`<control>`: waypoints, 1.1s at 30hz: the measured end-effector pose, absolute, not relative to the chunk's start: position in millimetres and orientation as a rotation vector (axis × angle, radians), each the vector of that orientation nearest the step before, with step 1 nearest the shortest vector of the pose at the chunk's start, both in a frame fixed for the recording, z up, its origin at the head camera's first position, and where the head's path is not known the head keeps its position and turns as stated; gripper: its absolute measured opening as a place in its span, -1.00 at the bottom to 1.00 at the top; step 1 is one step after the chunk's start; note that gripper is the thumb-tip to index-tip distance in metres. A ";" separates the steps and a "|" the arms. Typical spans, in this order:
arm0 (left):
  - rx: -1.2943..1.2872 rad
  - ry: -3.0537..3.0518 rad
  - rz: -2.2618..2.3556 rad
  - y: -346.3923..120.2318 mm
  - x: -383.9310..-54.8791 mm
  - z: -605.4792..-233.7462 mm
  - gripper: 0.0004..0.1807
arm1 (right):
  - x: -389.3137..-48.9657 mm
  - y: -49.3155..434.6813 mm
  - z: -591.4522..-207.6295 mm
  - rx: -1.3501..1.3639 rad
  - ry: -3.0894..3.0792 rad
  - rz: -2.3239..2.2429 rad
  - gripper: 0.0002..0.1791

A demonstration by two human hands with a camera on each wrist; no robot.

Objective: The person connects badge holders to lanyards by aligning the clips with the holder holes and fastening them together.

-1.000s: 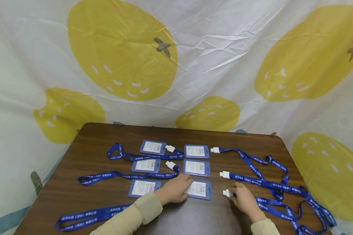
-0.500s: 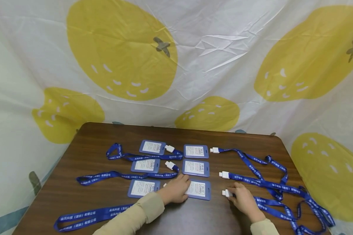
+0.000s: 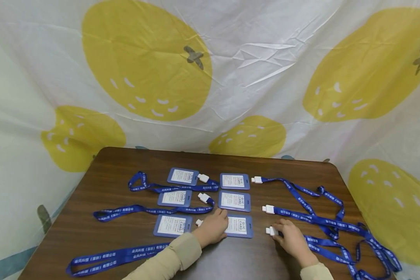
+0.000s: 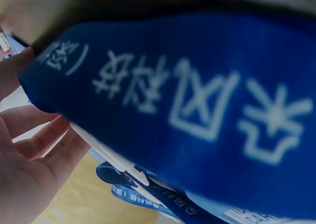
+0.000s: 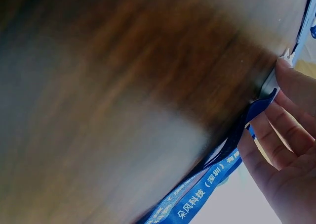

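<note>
In the head view my left hand [image 3: 212, 226] rests over the left end of the nearest right-column ID card holder [image 3: 239, 226]. It pinches a blue printed lanyard [image 4: 197, 95] between thumb and fingers, as the left wrist view shows. A white clip [image 3: 199, 222] peeks out left of this hand. My right hand [image 3: 290, 238] pinches the white clip [image 3: 270, 231] of the nearest right-side lanyard [image 3: 325, 247]. That clip points at the slotted end of the card holder, a gap apart. The right wrist view shows the thumb along the clip and blue strap [image 5: 197, 194] trailing below.
Further card holders lie in two columns, such as one at the left [image 3: 173, 225] and one at the right [image 3: 235, 200]. Several more lanyards with white clips [image 3: 268, 209] lie flat. The brown table [image 3: 210, 159] ends at a fruit-patterned curtain [image 3: 259, 89].
My left hand has shifted slightly right, and the white clip to its left has come into sight. The right hand keeps its grip in nearly the same place.
</note>
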State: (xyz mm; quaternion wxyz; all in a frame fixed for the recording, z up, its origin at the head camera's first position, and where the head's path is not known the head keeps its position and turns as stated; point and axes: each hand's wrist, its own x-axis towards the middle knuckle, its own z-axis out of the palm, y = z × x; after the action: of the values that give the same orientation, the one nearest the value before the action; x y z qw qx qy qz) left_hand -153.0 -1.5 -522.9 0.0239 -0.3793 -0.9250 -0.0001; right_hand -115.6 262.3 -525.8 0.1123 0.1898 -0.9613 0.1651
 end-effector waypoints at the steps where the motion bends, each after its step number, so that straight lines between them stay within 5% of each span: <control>1: -1.164 -2.864 -0.007 -0.7 -152.6 -523.0 -0.63 | -115.5 262.6 -525.8 0.560 -2.818 0.484 -0.68; 33: -1.106 -2.917 -0.033 3.3 -151.7 -528.4 -0.68 | -115.5 261.7 -528.6 0.657 -2.778 0.472 -0.70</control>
State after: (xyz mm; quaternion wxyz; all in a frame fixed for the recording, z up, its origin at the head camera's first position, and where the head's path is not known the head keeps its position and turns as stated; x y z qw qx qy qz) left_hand -151.7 3.3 -528.4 0.0109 -0.3543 -0.9350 -0.0107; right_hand -115.5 261.7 -528.6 0.1237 0.2255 -0.9527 0.1618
